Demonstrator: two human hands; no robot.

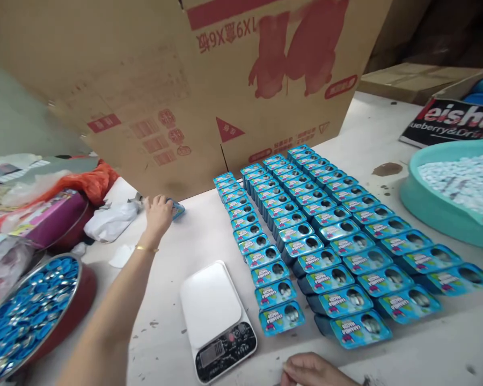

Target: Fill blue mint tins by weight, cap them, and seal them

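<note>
Reaching out to the far left part of the table, my left hand (159, 215) has its fingers closed over a small blue candy tin (178, 209), mostly hidden by the hand. My right hand (312, 370) is at the bottom edge, thumb and fingers pressed together; what they hold, if anything, is cut off by the frame. Left of it lies a white kitchen scale (212, 297) with a black panel and a bare plate. Rows of blue candy tins (280, 317), with printed lids and a round window, stand to the right of the scale.
A large cardboard box (153, 69) walls off the back. At the right stands a turquoise basin (422, 209) of small white pieces. A red-sided bowl (82, 300) of blue and silver pieces is at the left, near a white plastic bag (110, 221) and orange bag (99, 182).
</note>
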